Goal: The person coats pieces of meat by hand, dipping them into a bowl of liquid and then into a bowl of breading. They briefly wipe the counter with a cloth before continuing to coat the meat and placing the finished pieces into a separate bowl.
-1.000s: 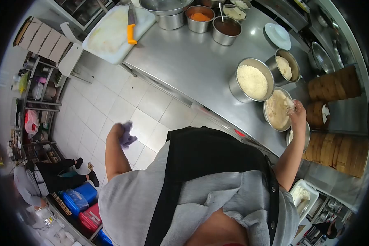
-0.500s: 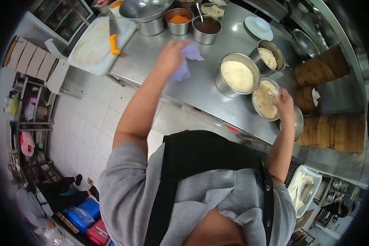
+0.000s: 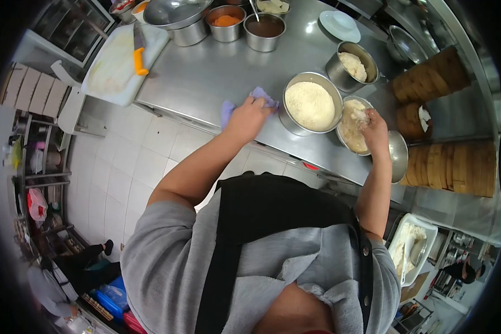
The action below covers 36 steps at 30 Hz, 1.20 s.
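Observation:
On the steel table my left hand [image 3: 249, 118] presses a purple cloth [image 3: 226, 113] near the front edge, just left of a round metal container of pale yellow crumbs [image 3: 310, 106]. My right hand [image 3: 375, 129] is inside a bowl of pale, wet-looking food [image 3: 351, 128], its fingers curled together over a whitish clump. Whether the clump is gripped is hard to tell. Behind this bowl stands a metal pot with a pale doughy mass [image 3: 353, 65]. An empty metal bowl [image 3: 398, 157] sits right of my right hand.
At the left, a white cutting board [image 3: 114, 64] bears a knife with an orange handle [image 3: 139, 62]. Metal containers with orange [image 3: 226, 21] and brown contents [image 3: 265, 26] stand at the back. Bamboo steamers [image 3: 451, 168] are stacked right. A person [image 3: 53, 289] is at lower left.
My left hand has moved with the purple cloth toward the table's front edge and the crumb container. My right hand remains in the bowl, slightly shifted. The whole view has shifted a little.

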### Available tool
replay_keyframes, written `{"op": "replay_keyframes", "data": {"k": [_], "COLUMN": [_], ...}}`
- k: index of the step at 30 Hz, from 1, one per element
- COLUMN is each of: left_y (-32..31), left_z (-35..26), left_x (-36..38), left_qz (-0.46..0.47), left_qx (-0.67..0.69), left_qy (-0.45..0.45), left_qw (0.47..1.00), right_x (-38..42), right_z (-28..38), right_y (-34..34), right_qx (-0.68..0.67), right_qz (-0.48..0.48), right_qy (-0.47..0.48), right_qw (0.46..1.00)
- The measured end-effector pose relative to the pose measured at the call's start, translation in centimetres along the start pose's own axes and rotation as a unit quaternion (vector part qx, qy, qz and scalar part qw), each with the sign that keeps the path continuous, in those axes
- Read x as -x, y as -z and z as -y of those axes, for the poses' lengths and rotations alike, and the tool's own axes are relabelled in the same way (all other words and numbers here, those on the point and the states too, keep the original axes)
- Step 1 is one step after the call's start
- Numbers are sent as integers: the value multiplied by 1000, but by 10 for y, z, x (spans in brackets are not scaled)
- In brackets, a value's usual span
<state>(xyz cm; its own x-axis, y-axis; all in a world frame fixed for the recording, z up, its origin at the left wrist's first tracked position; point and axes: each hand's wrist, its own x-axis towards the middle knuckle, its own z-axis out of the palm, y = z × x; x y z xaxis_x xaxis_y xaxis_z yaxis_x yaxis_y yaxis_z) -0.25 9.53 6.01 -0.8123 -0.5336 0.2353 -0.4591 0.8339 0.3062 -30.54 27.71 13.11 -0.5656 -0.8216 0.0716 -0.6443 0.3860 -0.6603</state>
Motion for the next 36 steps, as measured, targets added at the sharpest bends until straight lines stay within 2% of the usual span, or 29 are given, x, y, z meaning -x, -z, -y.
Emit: {"op": "replay_keyframes", "data": {"k": [3,9,11,13,15,17,19,21,23,24,25,27,28,30,31,32,33,34,36], "left_y": [-1,23,15,27,21,54,91,117,136,134,127,115,78,39,30,32,32,32,39], "left_z": [2,6,24,39,76,77,78,88,94,98,101,109,143,131,127,132,129,125,115], "left_x": [22,87,132,175,224,219,194,164,126,106,86,51,43,28,23,18,15,17,20], "left_qz": [-29,-8,82,231,99,-86,-235,-303,-320,-328,-283,-194,-82,-40,-19,18,-27,-70,-160], "left_qx": [-6,-21,-7,5,-27,-60,-82,-105,-109,-104,-106,-120,-151,-167,-177,-120,-140,-159,-174], "left_qy": [1,75,77,248,378,449,443,402,365,343,360,392,448,447,449,473,454,437,379], "left_qw": [1000,997,994,941,920,887,861,857,868,874,883,891,877,878,876,873,879,882,895], "right_x": [-2,-7,-6,0,0,1,-1,-6,-9,-8,-6,0,1,5,8,10,12,21,14], "right_z": [2,0,5,11,2,-9,-20,-35,-54,-56,-52,-50,-51,-50,-47,-44,-36,-17,-25], "right_y": [-4,3,15,23,26,22,26,23,28,28,25,27,27,25,26,28,31,36,41], "right_qx": [30,41,42,33,2,-50,-109,-198,-278,-317,-356,-501,-530,-591,-596,-601,-605,-595,-471], "right_qz": [21,31,30,28,32,50,69,91,90,78,65,106,115,139,142,146,153,121,73], "right_qy": [22,37,42,68,69,50,18,29,43,6,-27,-44,-59,-85,-94,-103,-113,-97,-87], "right_qw": [999,998,998,997,997,996,991,975,955,945,932,858,838,790,785,779,773,789,875]}}
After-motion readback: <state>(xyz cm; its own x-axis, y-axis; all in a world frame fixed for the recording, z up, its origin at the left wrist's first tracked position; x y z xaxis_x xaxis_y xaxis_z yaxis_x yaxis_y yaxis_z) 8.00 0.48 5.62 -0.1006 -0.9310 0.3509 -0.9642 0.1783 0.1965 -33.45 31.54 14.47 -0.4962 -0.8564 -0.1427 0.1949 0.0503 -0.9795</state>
